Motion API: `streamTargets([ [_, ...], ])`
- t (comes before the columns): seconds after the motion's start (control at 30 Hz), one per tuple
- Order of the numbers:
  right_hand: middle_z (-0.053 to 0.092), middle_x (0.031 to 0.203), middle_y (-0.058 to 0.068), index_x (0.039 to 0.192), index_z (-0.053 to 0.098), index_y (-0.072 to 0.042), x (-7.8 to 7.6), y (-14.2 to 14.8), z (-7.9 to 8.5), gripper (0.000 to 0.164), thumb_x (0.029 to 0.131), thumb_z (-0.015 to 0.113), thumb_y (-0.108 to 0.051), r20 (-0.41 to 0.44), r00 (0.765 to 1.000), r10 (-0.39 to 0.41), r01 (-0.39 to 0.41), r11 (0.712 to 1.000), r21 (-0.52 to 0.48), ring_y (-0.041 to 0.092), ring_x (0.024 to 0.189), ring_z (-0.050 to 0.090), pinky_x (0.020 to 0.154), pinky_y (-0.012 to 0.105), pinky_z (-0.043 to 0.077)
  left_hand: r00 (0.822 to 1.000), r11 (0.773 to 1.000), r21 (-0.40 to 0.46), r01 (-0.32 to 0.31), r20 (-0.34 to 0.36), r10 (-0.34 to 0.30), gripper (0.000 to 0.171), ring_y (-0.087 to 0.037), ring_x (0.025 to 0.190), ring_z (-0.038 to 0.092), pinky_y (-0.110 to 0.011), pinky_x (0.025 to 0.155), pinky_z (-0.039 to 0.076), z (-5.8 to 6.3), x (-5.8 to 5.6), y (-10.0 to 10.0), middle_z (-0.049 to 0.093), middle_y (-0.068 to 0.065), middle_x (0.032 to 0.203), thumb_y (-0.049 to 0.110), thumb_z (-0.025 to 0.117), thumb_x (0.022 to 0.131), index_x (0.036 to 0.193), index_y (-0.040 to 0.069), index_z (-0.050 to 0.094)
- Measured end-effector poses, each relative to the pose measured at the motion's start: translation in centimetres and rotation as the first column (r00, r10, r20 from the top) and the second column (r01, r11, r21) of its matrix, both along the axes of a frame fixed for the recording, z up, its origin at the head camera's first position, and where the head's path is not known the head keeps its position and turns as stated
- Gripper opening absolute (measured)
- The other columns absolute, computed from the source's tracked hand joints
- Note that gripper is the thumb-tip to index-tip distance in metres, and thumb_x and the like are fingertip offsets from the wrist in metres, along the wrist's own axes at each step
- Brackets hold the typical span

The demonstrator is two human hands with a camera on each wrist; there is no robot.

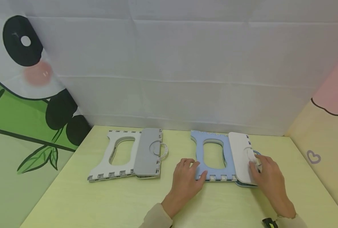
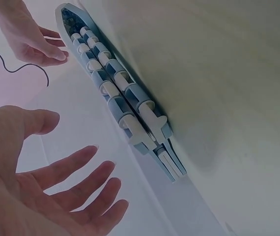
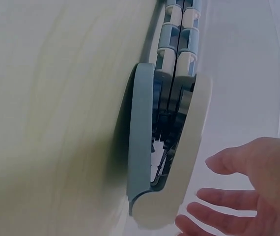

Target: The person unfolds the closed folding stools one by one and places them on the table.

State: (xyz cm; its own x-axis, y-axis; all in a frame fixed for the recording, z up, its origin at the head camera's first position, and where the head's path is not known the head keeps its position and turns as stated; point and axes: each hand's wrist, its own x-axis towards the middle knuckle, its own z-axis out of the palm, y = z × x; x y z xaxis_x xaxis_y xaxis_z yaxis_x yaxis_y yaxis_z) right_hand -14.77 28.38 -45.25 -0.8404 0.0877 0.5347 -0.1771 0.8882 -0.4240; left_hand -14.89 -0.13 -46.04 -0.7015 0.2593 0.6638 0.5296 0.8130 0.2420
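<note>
A folding step stool, folded flat, lies on the table with a blue leg panel (image 1: 214, 172) and a white top (image 1: 238, 161). My left hand (image 1: 186, 180) is at the blue panel's left edge, fingers spread and loosely bent. In the left wrist view, that hand (image 2: 46, 172) appears apart from the stool's hinged edge (image 2: 120, 93). By the white top's right side and its blue handle (image 1: 256, 152) is my right hand (image 1: 268, 177). The right wrist view has this hand (image 3: 248, 191) with relaxed fingers beside the stool's end (image 3: 142, 128), gripping nothing.
Left of the hands lies a second folded step stool, with a grey top (image 1: 146, 158), white leg panel (image 1: 103, 161) and a ring handle (image 1: 165, 150). A small black object (image 1: 269, 222) shows by my right wrist. A white sheet (image 1: 169, 79) hangs behind the table (image 1: 72, 199).
</note>
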Motion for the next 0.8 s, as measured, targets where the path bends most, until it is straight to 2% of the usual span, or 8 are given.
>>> streamTargets([
  [0.2,0.06,0.119,0.038,0.12,0.064,0.012,-0.1,0.5,-0.1,0.035,0.092,0.07,-0.009,0.083,0.996,-0.027,0.026,1.0,0.007,0.056,0.104,0.059,0.073,0.069,0.051,0.999,1.0,-0.015,0.005,0.034,-0.004,0.027,-0.023,0.098,0.064,-0.036,0.087,0.055,0.0,-0.1,0.5,0.071,-0.006,0.101,0.032,0.082,0.086,0.1,0.009,0.077],
  [0.43,0.054,0.126,0.04,0.128,0.058,0.013,-0.5,1.3,-0.2,0.041,0.1,0.064,-0.017,0.191,0.98,-0.055,0.058,0.998,-0.009,0.06,0.112,0.053,0.08,0.07,0.048,0.997,0.999,-0.033,0.018,0.08,-0.015,0.028,-0.022,0.1,0.064,-0.036,0.089,0.055,0.1,-0.2,1.2,0.071,-0.006,0.102,0.034,0.08,0.089,0.102,0.009,0.077],
  [0.63,0.053,0.125,0.041,0.129,0.055,0.014,-0.7,1.8,-0.6,0.044,0.101,0.062,-0.02,0.21,0.976,-0.06,0.065,0.998,-0.018,0.06,0.11,0.054,0.078,0.07,0.049,0.994,0.997,-0.07,0.015,0.112,-0.007,0.03,-0.022,0.101,0.064,-0.034,0.09,0.055,0.1,-0.3,1.8,0.072,-0.005,0.104,0.036,0.079,0.09,0.103,0.009,0.077],
  [0.8,0.05,0.128,0.042,0.132,0.052,0.014,-1.0,2.2,-0.7,0.048,0.104,0.058,-0.024,0.259,0.964,-0.061,0.072,0.997,-0.031,0.061,0.112,0.052,0.08,0.072,0.047,0.994,0.996,-0.092,0.009,0.106,0.001,0.031,-0.021,0.1,0.064,-0.033,0.089,0.055,0.1,-0.4,2.1,0.072,-0.004,0.103,0.038,0.08,0.09,0.103,0.01,0.078],
])
